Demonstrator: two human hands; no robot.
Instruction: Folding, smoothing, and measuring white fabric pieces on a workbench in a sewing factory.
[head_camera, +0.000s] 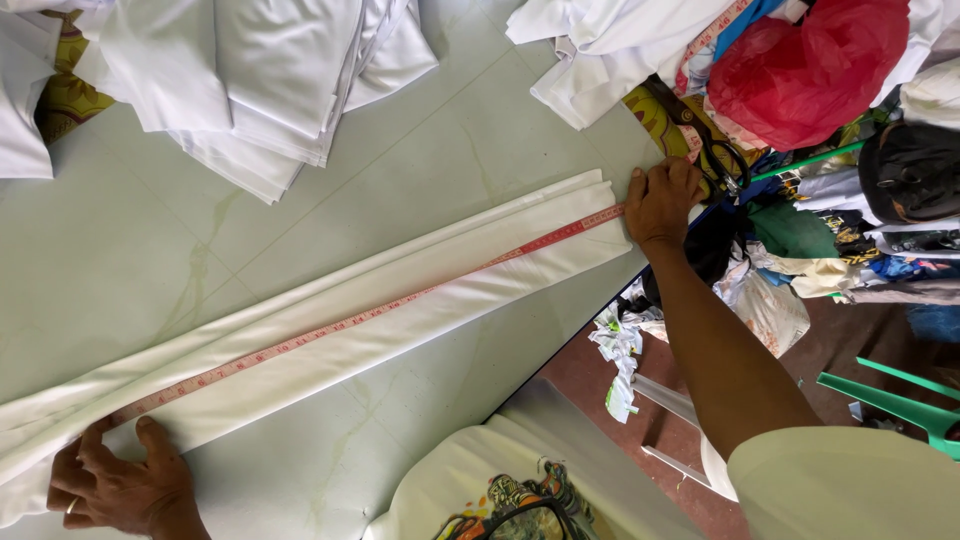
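Observation:
A long folded strip of white fabric (380, 330) lies diagonally across the pale green table (420, 180). A red measuring tape (350, 322) is stretched along the top of the strip. My left hand (120, 485) presses the tape and the fabric down at the lower left end. My right hand (660, 200) pins the tape at the strip's upper right end, near the table edge.
Stacks of folded white cloth (260, 80) sit at the back left, with more white cloth (600, 50) at the back right. Black scissors (715, 150) lie beside my right hand. A red plastic bag (810, 60) and mixed scraps pile up on the right. A green plastic chair (900, 400) stands on the floor.

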